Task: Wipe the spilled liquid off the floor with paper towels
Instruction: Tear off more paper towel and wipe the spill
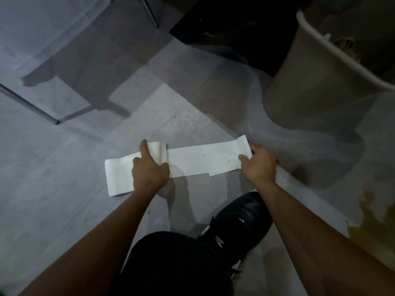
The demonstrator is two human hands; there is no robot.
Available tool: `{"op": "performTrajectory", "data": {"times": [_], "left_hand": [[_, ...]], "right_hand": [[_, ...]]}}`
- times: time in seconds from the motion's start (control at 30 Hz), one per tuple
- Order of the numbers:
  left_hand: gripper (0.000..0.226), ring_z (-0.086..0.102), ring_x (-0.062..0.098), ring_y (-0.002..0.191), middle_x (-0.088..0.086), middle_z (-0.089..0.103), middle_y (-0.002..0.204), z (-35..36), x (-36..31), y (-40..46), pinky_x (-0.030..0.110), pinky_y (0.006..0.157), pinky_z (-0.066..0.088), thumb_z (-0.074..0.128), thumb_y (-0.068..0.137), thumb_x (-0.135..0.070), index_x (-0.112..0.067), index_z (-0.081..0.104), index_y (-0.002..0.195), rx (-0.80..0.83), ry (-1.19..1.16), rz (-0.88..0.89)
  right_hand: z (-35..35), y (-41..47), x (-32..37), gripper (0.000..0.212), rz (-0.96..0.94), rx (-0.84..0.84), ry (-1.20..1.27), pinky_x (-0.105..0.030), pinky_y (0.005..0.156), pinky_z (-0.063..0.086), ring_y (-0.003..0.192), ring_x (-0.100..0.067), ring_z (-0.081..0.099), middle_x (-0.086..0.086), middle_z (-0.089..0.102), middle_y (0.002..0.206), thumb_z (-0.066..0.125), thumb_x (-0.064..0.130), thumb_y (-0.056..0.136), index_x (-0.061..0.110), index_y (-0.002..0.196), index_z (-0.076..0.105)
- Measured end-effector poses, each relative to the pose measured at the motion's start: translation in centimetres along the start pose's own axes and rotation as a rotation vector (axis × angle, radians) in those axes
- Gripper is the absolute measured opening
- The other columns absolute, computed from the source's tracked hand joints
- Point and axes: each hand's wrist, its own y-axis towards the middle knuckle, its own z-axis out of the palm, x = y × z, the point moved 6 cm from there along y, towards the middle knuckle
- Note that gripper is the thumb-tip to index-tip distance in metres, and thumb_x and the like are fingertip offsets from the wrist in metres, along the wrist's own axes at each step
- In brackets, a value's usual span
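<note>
A long white strip of paper towel [198, 160] stretches across the grey tiled floor [64, 189] between my hands. My left hand [149, 170] holds the strip near its left part, fingers curled on the paper where it folds over. My right hand [259, 164] pinches the strip's right end, which curls upward. Faint yellowish stains show on the paper near the right hand. A brownish-yellow puddle of spilled liquid [372, 221] lies on the floor at the right, beside my right forearm.
A beige waste bin [310, 86] stands at the upper right. A clear plastic box [42, 28] on a metal-legged frame sits upper left. A dark object [235, 24] lies at the top centre. My black shoe [239, 223] and dark-trousered knee are below the towel.
</note>
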Motion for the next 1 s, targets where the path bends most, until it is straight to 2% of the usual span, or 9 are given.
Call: {"op": "performTrajectory", "data": {"times": [0.1,0.2,0.43,0.5,0.63,0.77,0.87,0.93,1.0], "left_hand": [[0.085,0.059,0.035,0.107,0.019,0.056,0.135,-1.9,0.8,0.2,0.050,0.088,0.056,0.067,0.092,-0.015,-0.032,0.017,0.160,-0.063,-0.195,-0.033],[0.077,0.052,0.027,0.106,0.017,0.054,0.139,-3.2,1.8,0.1,0.041,0.086,0.049,0.061,0.093,-0.009,-0.027,0.026,0.159,-0.100,-0.304,-0.076],[0.065,0.051,0.037,0.126,0.014,0.051,0.145,-3.0,3.3,0.4,0.051,0.097,0.050,0.055,0.094,-0.007,-0.024,0.036,0.154,-0.102,-0.337,-0.161],[0.063,0.052,0.038,0.125,0.015,0.052,0.143,-2.9,3.4,0.3,0.054,0.097,0.052,0.055,0.094,-0.006,-0.023,0.038,0.152,-0.088,-0.330,-0.171],[0.061,0.052,0.038,0.124,0.015,0.054,0.139,-2.3,3.1,0.2,0.052,0.097,0.051,0.054,0.092,-0.007,-0.021,0.040,0.150,-0.084,-0.294,-0.158],[0.064,0.053,0.038,0.123,0.016,0.056,0.136,-2.0,2.7,0.3,0.050,0.098,0.049,0.057,0.093,-0.008,-0.021,0.037,0.152,-0.086,-0.230,-0.158],[0.065,0.053,0.039,0.124,0.017,0.056,0.137,-1.8,2.7,0.4,0.052,0.101,0.048,0.058,0.093,-0.008,-0.021,0.035,0.153,-0.093,-0.208,-0.162],[0.066,0.054,0.040,0.125,0.017,0.055,0.138,-1.6,2.6,0.4,0.052,0.101,0.048,0.059,0.094,-0.008,-0.020,0.033,0.153,-0.097,-0.193,-0.164],[0.066,0.054,0.041,0.124,0.018,0.055,0.138,-1.5,2.5,0.3,0.053,0.101,0.048,0.059,0.094,-0.007,-0.020,0.032,0.153,-0.095,-0.186,-0.161]], "right_hand": [[-1.5,0.2,-1.5,0.017,0.043,-0.052,0.049,-0.035,0.078,0.056,0.088,-0.027,0.068,-0.010,0.074,0.101,0.071,0.021,0.091,0.009,0.101,0.070],[-3.8,0.9,-3.4,0.019,0.052,-0.118,0.053,-0.036,0.078,0.054,0.087,-0.032,0.069,-0.013,0.074,0.098,0.073,0.023,0.088,0.007,0.099,0.071],[-8.1,2.1,-5.8,0.022,0.088,-0.195,0.018,-0.030,0.075,0.045,0.087,-0.032,0.063,-0.014,0.069,0.100,0.073,0.017,0.087,0.004,0.103,0.065],[-8.3,2.6,-5.9,0.020,0.058,-0.183,-0.015,-0.031,0.077,0.047,0.091,-0.037,0.065,-0.016,0.070,0.099,0.072,0.016,0.087,0.005,0.103,0.066],[-7.9,2.5,-5.9,0.017,0.088,-0.103,0.052,-0.027,0.076,0.048,0.084,-0.032,0.068,-0.012,0.073,0.091,0.064,0.009,0.089,0.008,0.102,0.074],[-7.8,1.9,-5.1,0.019,0.072,-0.108,0.091,-0.029,0.074,0.047,0.087,-0.033,0.067,-0.013,0.071,0.092,0.058,0.004,0.085,0.005,0.099,0.071],[-6.9,1.1,-2.7,0.028,-0.020,-0.063,0.039,-0.032,0.080,0.052,0.090,-0.029,0.066,-0.011,0.069,0.102,0.064,0.022,0.085,0.012,0.111,0.068],[-5.6,-0.1,-0.4,0.048,-0.092,-0.033,-0.128,-0.041,0.084,0.056,0.093,-0.031,0.064,-0.011,0.062,0.108,0.064,0.050,0.079,0.022,0.118,0.063],[-3.8,-1.5,1.5,0.066,-0.121,0.002,-0.325,-0.045,0.089,0.054,0.106,-0.035,0.056,-0.013,0.049,0.121,0.064,0.064,0.078,0.024,0.129,0.055]]}}
